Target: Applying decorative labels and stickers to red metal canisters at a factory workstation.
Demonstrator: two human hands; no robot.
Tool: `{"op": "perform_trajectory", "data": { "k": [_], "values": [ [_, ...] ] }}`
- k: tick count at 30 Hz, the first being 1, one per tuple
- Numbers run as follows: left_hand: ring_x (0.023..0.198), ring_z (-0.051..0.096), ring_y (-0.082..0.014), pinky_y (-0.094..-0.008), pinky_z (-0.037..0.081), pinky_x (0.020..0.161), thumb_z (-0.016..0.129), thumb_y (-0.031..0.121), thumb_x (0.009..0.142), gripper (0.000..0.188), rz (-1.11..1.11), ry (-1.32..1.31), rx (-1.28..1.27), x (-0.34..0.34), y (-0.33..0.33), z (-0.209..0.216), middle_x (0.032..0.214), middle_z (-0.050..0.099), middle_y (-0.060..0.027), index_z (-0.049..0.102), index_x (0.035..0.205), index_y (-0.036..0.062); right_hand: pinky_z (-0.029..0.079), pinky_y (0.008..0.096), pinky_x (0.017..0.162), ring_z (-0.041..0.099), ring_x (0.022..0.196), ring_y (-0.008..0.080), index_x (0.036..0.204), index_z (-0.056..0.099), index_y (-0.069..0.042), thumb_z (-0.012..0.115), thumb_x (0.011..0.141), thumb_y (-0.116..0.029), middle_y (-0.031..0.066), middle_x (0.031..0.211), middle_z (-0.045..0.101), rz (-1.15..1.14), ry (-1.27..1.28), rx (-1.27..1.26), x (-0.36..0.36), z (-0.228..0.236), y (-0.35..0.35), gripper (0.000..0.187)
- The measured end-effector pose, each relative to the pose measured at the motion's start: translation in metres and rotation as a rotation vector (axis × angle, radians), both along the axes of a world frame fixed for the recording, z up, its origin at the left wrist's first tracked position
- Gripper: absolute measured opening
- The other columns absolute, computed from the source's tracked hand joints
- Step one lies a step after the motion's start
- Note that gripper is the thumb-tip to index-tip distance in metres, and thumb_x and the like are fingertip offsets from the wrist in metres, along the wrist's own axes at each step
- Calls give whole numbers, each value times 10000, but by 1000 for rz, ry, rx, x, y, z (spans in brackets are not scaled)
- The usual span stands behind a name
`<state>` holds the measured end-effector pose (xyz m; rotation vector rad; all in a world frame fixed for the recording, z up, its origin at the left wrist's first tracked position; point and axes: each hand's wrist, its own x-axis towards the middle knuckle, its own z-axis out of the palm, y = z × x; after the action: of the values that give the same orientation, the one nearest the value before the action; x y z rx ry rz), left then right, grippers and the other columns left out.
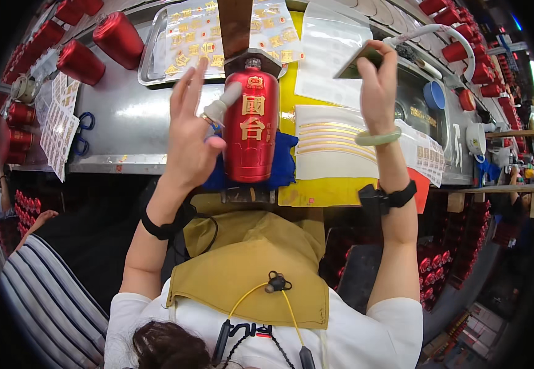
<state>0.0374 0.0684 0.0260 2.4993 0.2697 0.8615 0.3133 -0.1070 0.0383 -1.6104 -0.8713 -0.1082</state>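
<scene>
A glossy red bottle [249,161] with gold raised characters lies on a blue cloth [285,158] right in front of me, its neck pointing away. My left hand [192,132] is beside the bottle's left side, fingers spread and slightly blurred. It wears a whitish finger cot [222,106] and a pink one on the thumb, and holds nothing I can see. Up at the right, my right hand [377,86] grips a thin, dark flat plate [354,64] with a pale edge. That hand is raised above a white sheet with gold curved strips [328,136].
A metal tray [149,69] with sheets of gold stickers [187,38] stands at the back. Yellow matting [322,195] lies under the sheets at right. Blue scissors [83,132] and red bottles [118,40] are at left. A blue cup [434,96] sits at right.
</scene>
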Motion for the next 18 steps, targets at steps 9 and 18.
{"op": "perform_trajectory", "data": {
  "k": [9,18],
  "values": [
    [1434,410,-354,-463,336,1162,268,609,1077,752,46,-177,-199,-2,-7,1,1575,423,-201,668,1341,29,543,419,737,668,836,311,979,664,-60,750,835,-93,110,906,660,294,-626,-755,12,-49,-15,171],
    [1436,418,-348,-476,346,1170,254,623,1074,782,106,-176,-244,-11,-6,-1,1576,421,-195,683,1320,16,566,392,735,677,869,255,808,686,-100,709,788,-91,53,843,664,327,-738,-828,4,-71,1,32]
  ]
}}
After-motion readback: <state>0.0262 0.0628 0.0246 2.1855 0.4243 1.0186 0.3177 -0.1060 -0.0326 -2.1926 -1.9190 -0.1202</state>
